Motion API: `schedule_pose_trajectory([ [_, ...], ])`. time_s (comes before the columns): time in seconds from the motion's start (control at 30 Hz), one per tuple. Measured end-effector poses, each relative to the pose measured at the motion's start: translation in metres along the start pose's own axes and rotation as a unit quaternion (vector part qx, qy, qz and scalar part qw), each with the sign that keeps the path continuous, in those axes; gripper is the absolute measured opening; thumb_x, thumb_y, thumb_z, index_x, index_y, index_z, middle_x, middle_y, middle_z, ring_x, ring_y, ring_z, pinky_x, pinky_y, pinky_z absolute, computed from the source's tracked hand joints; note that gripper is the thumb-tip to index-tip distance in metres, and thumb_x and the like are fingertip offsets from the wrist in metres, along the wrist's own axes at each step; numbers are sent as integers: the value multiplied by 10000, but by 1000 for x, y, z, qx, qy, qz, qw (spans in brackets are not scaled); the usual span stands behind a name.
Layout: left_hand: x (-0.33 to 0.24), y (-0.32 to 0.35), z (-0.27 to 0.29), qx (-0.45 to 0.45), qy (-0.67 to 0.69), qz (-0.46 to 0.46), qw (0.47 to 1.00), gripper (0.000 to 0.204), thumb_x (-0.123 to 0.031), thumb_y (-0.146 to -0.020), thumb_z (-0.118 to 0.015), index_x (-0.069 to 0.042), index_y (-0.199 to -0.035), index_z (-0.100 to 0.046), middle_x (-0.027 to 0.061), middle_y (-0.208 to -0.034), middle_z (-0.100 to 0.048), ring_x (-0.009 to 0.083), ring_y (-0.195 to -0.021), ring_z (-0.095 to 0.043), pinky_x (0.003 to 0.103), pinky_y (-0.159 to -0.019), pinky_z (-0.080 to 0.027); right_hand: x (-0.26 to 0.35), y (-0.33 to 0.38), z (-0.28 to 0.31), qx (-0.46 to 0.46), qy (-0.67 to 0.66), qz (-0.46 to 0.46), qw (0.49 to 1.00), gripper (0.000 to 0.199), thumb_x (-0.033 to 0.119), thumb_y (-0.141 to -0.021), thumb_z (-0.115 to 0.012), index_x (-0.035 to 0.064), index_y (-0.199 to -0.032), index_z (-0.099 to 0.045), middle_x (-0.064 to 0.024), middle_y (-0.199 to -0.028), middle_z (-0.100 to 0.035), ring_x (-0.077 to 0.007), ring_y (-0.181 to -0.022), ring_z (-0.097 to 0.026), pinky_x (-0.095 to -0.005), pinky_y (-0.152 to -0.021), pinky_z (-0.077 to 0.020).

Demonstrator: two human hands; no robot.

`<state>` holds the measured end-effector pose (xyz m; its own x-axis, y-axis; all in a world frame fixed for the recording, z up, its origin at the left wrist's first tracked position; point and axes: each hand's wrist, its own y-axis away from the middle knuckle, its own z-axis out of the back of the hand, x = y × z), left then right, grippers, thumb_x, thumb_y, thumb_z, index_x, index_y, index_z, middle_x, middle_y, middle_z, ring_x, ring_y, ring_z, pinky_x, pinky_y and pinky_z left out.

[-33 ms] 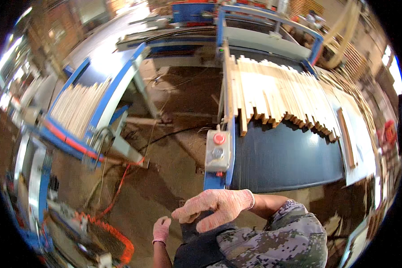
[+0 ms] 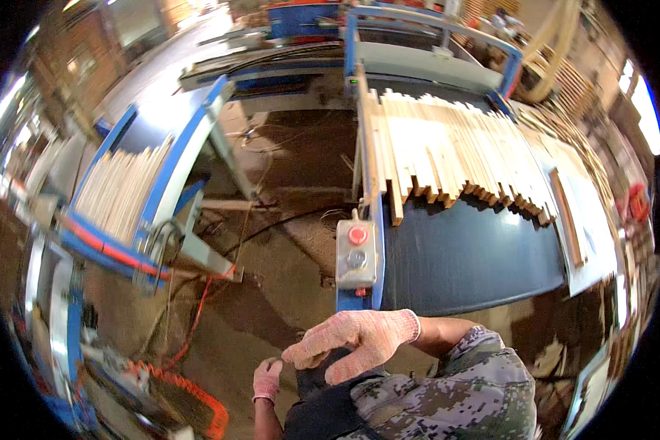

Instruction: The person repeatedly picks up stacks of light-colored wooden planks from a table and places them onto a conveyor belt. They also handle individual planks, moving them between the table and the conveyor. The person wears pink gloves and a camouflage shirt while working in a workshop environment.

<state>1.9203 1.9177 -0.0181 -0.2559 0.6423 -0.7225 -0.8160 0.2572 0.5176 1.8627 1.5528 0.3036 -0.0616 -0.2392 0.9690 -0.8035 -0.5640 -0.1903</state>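
My right hand, in a pinkish knitted glove, is held in front of my body just below the control box. Its thumb stands apart from the loosely bent fingers, and I see nothing in it. Lower and to the left is my left hand, gloved alike, with fingers loosely bent and no object visible in it. Neither hand touches the machinery. The control box carries a red button and a dark knob. Beyond it, to the right, many pale wooden strips lie side by side on a dark conveyor belt, their near ends uneven.
At the left, a blue-framed conveyor holds more wooden strips. An orange coiled hose runs over the floor at lower left. Right of the belt, a single strip lies on a pale board. A blue frame spans the belt's far end.
The view has shifted slightly, so the surroundings sit a little differently in the picture. Both hands keep nearly the same pose, and the wooden strips lie as before.
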Motion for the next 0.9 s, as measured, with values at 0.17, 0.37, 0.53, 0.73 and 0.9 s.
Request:
schedule_pose_trajectory([
  [0.17,-30,-108,39,70,-127,47,988,446,-331,-965,-731,6,-1258,-738,191,-1222,-766,292,-1136,-720,378,-1001,-531,30,-22,66,-84,32,84,992,674,144,-970,-762,-107,-1530,-483,-236,-1330,-676,-345,-1239,-654,-423,-1059,-508],
  [0.37,-77,-256,59,98,-305,-35,947,516,-408,-941,-720,-14,-1273,-728,255,-1272,-729,413,-1225,-679,456,-1045,-517,48,-18,106,-249,148,-22,957,676,167,-977,-768,-30,-1560,-488,-188,-1356,-672,-277,-1228,-671,-379,-1073,-523],
  [0.53,-165,-358,46,160,-393,-53,904,585,-488,-964,-658,-2,-1286,-701,273,-1326,-694,442,-1278,-632,487,-1082,-496,63,-26,140,-365,195,-112,903,715,249,-948,-795,-7,-1552,-510,-188,-1291,-701,-309,-1132,-697,-409,-962,-556],
  [0.73,-273,-472,34,277,-471,-74,834,604,-488,-979,-595,-3,-1331,-667,274,-1400,-646,420,-1369,-568,487,-1124,-467,92,-82,210,-439,235,-214,841,686,289,-929,-822,9,-1505,-577,-213,-1333,-700,-337,-1219,-689,-425,-996,-554],
  [0.9,-340,-585,8,313,-459,-35,831,614,-478,-974,-595,-6,-1361,-657,249,-1474,-603,422,-1382,-554,473,-1150,-444,103,-128,286,-476,221,-282,803,670,296,-948,-807,7,-1505,-570,-209,-1382,-685,-338,-1270,-673,-414,-1048,-544],
])
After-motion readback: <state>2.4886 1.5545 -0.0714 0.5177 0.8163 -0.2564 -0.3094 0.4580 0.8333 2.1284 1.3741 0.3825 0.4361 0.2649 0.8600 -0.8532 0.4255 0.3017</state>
